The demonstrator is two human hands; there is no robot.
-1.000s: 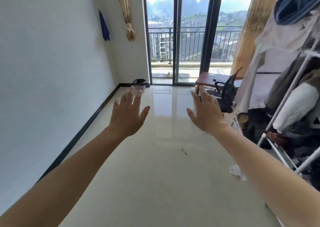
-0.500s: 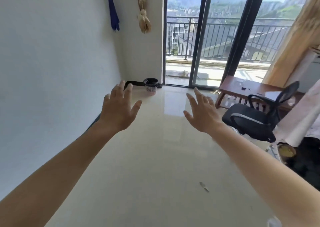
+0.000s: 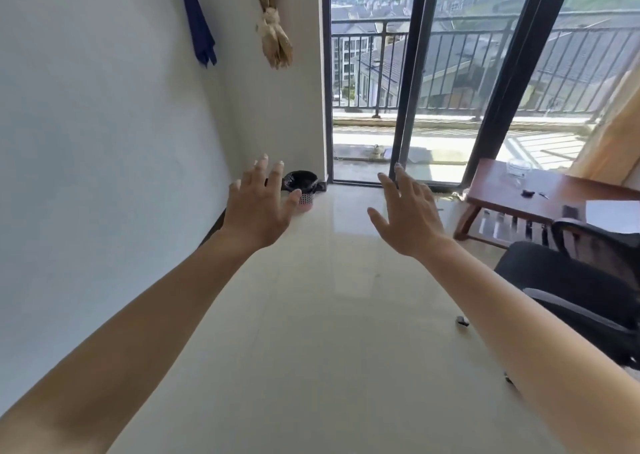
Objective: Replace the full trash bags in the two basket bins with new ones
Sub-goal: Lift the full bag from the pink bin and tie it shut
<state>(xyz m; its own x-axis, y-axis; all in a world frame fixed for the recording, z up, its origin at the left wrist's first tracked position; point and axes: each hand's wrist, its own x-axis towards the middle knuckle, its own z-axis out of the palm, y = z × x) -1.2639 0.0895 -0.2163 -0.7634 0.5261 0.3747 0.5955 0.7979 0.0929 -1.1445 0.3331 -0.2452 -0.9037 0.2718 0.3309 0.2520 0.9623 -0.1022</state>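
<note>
A small pink mesh basket bin [image 3: 306, 198] stands on the floor in the far left corner, next to the glass door. A black trash bag [image 3: 300, 180] lines it and folds over its rim. My left hand [image 3: 259, 204] is stretched forward, fingers spread, holding nothing; it overlaps the bin's left side in the picture but is well short of it. My right hand [image 3: 408, 214] is also held out flat and empty, to the right of the bin. Only one bin is in view.
A white wall [image 3: 104, 141] runs along the left. Sliding glass doors [image 3: 415, 89] face a balcony. A low wooden table [image 3: 526, 193] and a black office chair [image 3: 588, 287] stand at the right. A small dark scrap [image 3: 462, 322] lies on the glossy tile floor.
The view has moved forward along the room; the bin and glass door are closer and larger. The clothes rack at the right has left the view. Both hands stay open and outstretched.
</note>
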